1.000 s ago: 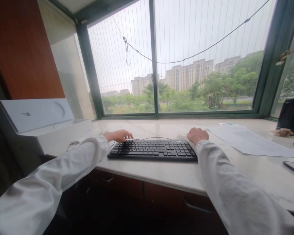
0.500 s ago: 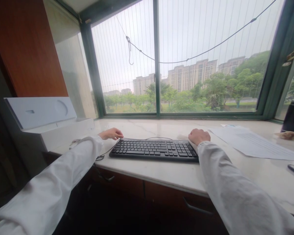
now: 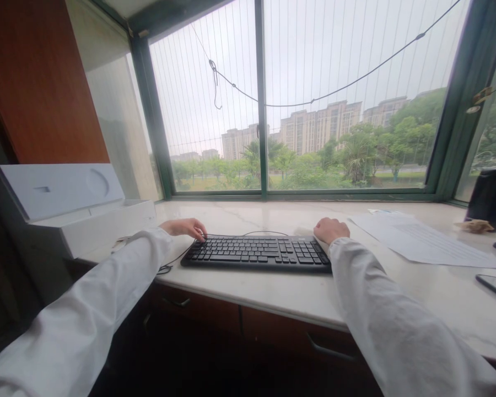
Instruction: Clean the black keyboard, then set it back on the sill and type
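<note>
1. Nearest the camera, two white sleeves reach forward over the pale marble counter (image 3: 273,292) above dark drawers.
2. On that counter lies the flat black plastic keyboard (image 3: 256,252), its thin black cable (image 3: 171,262) trailing off the left end.
3. At its far left corner, the left hand (image 3: 185,226) rests palm down, fingers loosely spread and holding nothing. Half a second ago it hovered just clear of the keys; now the fingertips touch the corner, so the keyboard looks about to be shifted.
4. At the far right corner, the right hand (image 3: 330,229) is curled into a loose fist against the edge, as before; whether it grips anything cannot be told.
5. Farther off: a white open box (image 3: 66,209) left, white paper sheets (image 3: 421,240) right.
</note>
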`<state>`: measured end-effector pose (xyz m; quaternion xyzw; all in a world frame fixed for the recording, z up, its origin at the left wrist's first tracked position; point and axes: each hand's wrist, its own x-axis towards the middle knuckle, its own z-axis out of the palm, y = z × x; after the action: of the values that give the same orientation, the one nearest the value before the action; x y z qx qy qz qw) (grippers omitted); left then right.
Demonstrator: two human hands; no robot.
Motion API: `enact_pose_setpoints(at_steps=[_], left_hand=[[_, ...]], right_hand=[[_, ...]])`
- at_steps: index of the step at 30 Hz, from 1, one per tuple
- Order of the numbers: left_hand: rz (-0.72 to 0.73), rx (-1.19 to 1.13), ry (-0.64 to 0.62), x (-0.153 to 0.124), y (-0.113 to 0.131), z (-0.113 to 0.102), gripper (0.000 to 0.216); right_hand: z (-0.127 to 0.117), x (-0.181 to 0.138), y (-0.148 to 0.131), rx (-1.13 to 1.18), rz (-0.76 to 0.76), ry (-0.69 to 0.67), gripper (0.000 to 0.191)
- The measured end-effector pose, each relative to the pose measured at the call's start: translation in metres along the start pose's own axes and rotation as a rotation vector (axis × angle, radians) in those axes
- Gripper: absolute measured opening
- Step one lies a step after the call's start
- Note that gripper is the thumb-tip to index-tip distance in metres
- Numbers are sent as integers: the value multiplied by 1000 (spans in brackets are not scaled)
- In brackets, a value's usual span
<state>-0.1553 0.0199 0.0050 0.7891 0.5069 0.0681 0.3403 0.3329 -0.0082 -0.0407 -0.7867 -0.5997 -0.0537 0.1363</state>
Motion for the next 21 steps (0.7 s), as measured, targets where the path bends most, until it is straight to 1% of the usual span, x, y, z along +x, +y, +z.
enact_pose_setpoints(at_steps=[3, 7, 11, 15, 18, 21], left_hand=[[-32, -43, 72, -1, -5, 4, 52], [-67, -132, 178, -2, -13, 11, 62], [-96, -127, 298, 2, -22, 17, 68], [-118, -89, 333, 12, -25, 21, 67], [-151, -77, 326, 19, -23, 21, 64], [-211, -79, 297, 19, -19, 20, 63]], right_hand=[[0, 0, 0, 7, -7, -16, 31], [0, 0, 0, 10, -12, -18, 31], [1, 0, 0, 20, -18, -22, 31], [1, 0, 0, 25, -19, -28, 30], [1, -1, 0, 27, -17, -36, 29], [1, -1, 0, 32, -17, -39, 29]])
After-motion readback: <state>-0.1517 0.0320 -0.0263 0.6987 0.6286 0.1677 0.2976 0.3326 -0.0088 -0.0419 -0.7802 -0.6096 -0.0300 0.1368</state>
